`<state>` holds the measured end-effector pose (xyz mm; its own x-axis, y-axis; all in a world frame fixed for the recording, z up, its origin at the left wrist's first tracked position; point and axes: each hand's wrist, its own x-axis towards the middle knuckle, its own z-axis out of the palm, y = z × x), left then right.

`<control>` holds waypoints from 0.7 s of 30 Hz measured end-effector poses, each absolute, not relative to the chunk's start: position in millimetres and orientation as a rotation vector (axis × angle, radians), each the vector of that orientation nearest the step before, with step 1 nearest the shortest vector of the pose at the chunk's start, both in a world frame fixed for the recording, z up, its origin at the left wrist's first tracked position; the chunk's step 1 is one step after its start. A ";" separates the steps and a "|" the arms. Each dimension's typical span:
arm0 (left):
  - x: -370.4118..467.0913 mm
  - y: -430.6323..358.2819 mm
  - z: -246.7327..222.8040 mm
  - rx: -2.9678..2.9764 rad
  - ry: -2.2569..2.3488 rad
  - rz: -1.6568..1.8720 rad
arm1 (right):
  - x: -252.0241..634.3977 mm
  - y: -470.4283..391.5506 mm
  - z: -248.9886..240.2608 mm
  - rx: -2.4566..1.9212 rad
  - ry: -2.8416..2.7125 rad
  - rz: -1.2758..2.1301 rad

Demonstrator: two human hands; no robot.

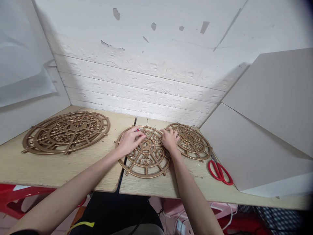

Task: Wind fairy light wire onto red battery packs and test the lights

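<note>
In the head view a gold openwork disc with scroll patterns lies flat before me, across the dark gap between two boards. My left hand is over its left half, thumb and fingers pinched together near the hub. A small red and purple bit shows at those fingers; what they hold is too small to name. A thin dark wire sticks up by the hub. My right hand lies with fingers apart, between this disc's right rim and a second gold disc, touching the latter.
Several similar gold discs are stacked at the left. Red-handled scissors lie right of the second disc. A white brick-pattern wall closes off the back of the table, and pale panels stand at the right.
</note>
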<state>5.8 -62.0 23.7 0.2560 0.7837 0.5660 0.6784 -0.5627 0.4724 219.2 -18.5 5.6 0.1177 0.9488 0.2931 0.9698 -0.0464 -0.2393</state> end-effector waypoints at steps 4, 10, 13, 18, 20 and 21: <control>5.5 -61.7 23.8 2.381 1.405 1.191 | 218.5 -19.3 5.2 -2.050 -1.886 -0.063; 5.3 -61.6 24.2 2.393 1.403 1.201 | 218.1 -20.0 5.6 -2.063 -1.866 -0.069; 5.3 -62.0 24.4 2.401 1.407 1.197 | 217.8 -20.0 5.6 -2.096 -1.887 -0.045; 5.3 -62.6 24.9 2.408 1.404 1.195 | 217.4 -20.3 5.0 -2.104 -1.878 -0.061; 5.4 -62.9 25.3 2.411 1.401 1.195 | 217.1 -20.8 5.5 -2.108 -1.876 -0.062; 5.4 -63.0 25.4 2.411 1.401 1.191 | 217.0 -21.0 5.9 -2.111 -1.877 -0.060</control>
<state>5.4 -63.0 25.4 0.2666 0.7755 0.5723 0.6894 -0.5684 0.4490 217.0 -21.0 5.9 0.1386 0.9615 0.2374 0.9747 -0.0900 -0.2046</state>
